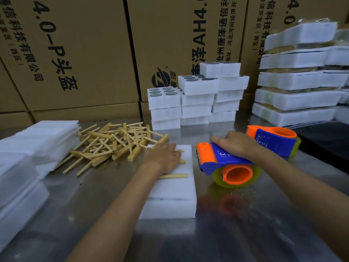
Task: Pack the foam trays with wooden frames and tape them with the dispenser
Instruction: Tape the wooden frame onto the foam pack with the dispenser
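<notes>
A white foam tray stack point(171, 193) lies on the steel table point(94, 214) in front of me. My left hand point(162, 157) rests on its far end, over wooden frame pieces point(174, 176) laid across the foam; whether its fingers grip a stick is hidden. My right hand point(233, 143) grips the blue and orange tape dispenser point(222, 163), which lies just right of the foam with its yellowish tape roll point(237, 176) toward me. A heap of wooden T-shaped frames point(111, 144) lies left of my left hand.
A second tape dispenser point(273, 140) sits behind the first. Flat foam sheets point(34, 148) are piled at the left. Stacks of foam trays with round holes point(196, 97) stand at the back; taped packs point(298, 76) at the right. Cardboard boxes point(85, 53) wall the rear.
</notes>
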Motion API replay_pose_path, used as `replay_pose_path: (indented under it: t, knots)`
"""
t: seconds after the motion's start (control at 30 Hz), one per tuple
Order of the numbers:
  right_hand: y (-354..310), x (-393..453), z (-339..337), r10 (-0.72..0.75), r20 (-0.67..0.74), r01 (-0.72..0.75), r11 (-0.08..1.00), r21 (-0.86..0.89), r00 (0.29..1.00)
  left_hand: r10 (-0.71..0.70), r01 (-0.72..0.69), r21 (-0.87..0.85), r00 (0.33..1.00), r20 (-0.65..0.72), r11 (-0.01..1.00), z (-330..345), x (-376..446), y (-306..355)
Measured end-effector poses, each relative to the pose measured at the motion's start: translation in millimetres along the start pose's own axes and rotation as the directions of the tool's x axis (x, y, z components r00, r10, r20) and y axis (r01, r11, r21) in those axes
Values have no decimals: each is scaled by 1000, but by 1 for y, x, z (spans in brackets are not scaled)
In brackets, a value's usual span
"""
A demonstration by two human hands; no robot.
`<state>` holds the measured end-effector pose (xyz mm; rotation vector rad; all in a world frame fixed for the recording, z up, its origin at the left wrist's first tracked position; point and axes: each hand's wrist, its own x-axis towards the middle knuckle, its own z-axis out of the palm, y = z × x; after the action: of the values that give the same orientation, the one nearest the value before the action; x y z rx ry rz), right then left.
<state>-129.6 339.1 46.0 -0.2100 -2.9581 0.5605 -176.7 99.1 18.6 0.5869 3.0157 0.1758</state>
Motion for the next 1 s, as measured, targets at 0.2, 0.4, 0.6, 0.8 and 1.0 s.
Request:
replay_pose_path:
  t: [0.2, 0.4, 0.6, 0.8, 1.0]
  knots:
    - [-8, 7, 1, -7, 46, 9, 999, -34, 999, -78, 79, 47, 997, -20, 996, 5, -13, -2]
    - [-10, 9, 0, -4, 89, 4, 1000, -6, 996, -101, 99, 41, 994, 29, 994, -2, -17, -2]
    - [-11, 11, -1, 1, 130, -5, 1000, 28, 992, -198, 192, 89, 978, 70, 977, -17, -12, -5]
    - [-10, 11, 0, -5, 119, 1, 999, 40, 993, -168, 167, 72, 986, 10, 983, -9, -8, 5]
    - [-14, 8, 0, -1, 104, 0, 1000, 16, 995, -240, 232, 127, 969, 58, 964, -20, -6, 16]
